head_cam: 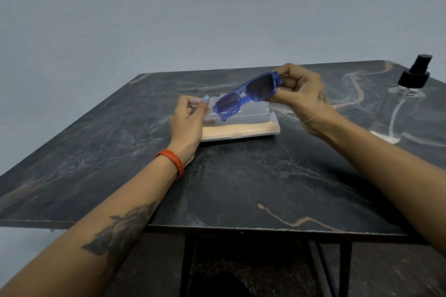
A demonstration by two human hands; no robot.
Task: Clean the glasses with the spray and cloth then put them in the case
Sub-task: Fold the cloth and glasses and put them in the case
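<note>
From my feed, right hand pinches the blue glasses by one end, tilted above the open clear case; left hand grips the case lid. Something orange lies inside, can't tell what. Spray bottle stands far right

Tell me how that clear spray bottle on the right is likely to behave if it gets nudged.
The spray bottle stands upright on the table and looks tall and slim with a black pump on top, so it probably tips easily. It looks nearly empty, so likely light and easy to slide. Its round body would probably roll once down.
</note>
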